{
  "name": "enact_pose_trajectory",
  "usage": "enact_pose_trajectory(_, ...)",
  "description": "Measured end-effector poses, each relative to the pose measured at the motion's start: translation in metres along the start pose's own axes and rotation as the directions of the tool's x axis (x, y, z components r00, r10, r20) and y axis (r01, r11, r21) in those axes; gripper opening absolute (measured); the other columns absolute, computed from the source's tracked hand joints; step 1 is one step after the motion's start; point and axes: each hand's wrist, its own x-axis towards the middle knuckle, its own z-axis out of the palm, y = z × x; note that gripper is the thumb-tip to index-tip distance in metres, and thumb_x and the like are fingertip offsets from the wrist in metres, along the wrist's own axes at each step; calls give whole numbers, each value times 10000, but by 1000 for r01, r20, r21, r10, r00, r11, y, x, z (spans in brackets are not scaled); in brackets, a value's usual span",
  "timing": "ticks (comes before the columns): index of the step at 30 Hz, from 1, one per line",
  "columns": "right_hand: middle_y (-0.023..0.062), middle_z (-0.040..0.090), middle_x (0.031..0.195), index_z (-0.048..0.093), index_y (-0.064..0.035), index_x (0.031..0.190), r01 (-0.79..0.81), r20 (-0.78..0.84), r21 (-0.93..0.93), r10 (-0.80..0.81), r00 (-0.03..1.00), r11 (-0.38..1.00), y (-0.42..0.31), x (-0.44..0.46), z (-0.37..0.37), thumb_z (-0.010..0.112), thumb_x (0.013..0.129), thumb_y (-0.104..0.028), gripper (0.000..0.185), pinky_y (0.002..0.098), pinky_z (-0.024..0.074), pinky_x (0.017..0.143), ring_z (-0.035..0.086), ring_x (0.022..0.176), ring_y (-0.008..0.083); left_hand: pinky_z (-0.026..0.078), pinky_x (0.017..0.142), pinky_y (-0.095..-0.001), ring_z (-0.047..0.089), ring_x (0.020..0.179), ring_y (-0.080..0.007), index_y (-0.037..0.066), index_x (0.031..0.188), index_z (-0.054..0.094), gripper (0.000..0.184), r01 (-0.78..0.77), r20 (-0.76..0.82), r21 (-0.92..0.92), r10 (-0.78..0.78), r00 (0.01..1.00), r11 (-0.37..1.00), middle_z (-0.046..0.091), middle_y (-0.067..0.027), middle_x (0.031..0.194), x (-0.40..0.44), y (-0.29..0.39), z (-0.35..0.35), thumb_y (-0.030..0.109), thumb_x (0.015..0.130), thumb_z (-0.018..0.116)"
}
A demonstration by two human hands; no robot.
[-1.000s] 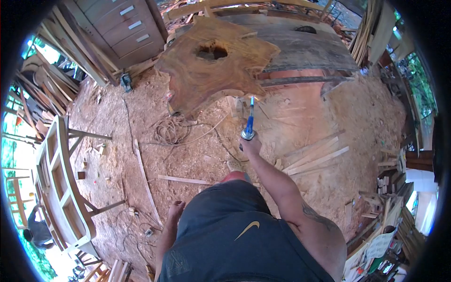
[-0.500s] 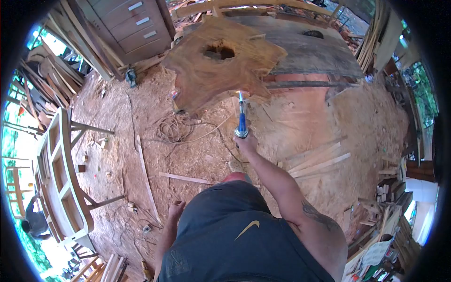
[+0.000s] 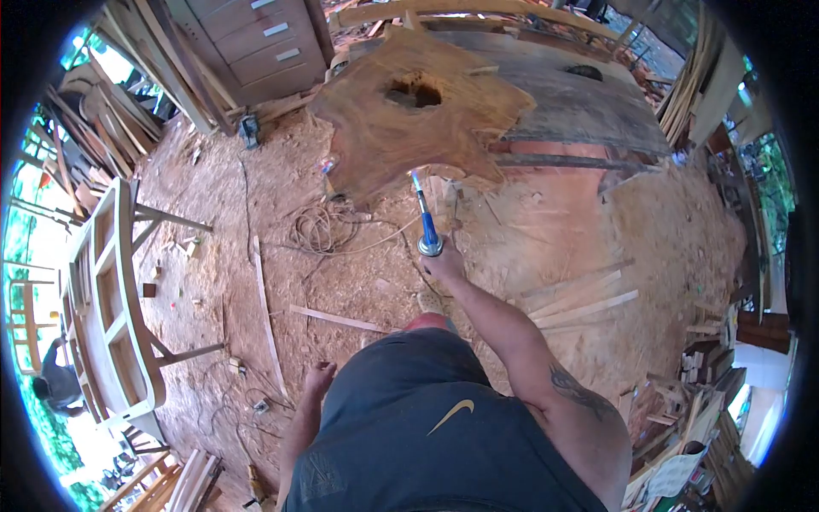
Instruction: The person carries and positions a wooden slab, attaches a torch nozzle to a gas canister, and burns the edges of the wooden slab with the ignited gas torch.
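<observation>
My right hand [image 3: 445,260] is wrapped round a blue torch [image 3: 427,229], whose metal nozzle points away from me. A bright glow shows at the nozzle's tip, by the near edge of a large brown wood slab [image 3: 375,136] with an irregular outline. The slab has a dark hole in its upper part. My left hand [image 3: 321,375] hangs low beside my left thigh, its fingers curled in; nothing shows in it.
A coiled cord [image 3: 320,229] lies on the shavings-covered floor near thin wood strips [image 3: 589,309]. At left stands a wooden frame on legs [image 3: 115,299], with another person [image 3: 58,386] beyond it. A drawer cabinet [image 3: 269,51] and a grey board [image 3: 589,102] are at the back.
My right hand has moved the torch to the left along the slab's near edge, and the torch now tilts leftward. The view has shifted slightly. My left hand stays by my thigh.
</observation>
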Motion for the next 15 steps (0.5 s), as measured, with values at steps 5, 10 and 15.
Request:
enact_pose_trajectory(5,119,736,1080,603,-192,1224,-4,99,-41,8,995,999,5,6,16,828,656,-393,643,425,561,881,713,998,312,572,788,-374,729,891,-256,31,1184,691,514,-10,-10,-38,10,1000,999,748,-158,993,0,-3,3,429,859,700)
enact_pose_trajectory(10,132,731,1080,608,-186,1207,10,133,-92,2,991,996,6,3,25,805,674,-386,603,429,554,892,701,1015,331,574,783,-367,730,882,-243,16,1185,688,519,-21,-11,-82,21,1000,996,746,-163,999,8,-17,11,418,856,699)
enact_pose_trajectory(15,146,722,1098,591,-184,1223,84,197,-191,-46,979,978,-5,-4,23,783,692,-399,604,439,549,903,687,1037,352,575,785,-362,731,874,-232,11,1193,685,522,-26,4,-87,27,1000,996,746,-159,1001,-2,-5,6,411,858,696)
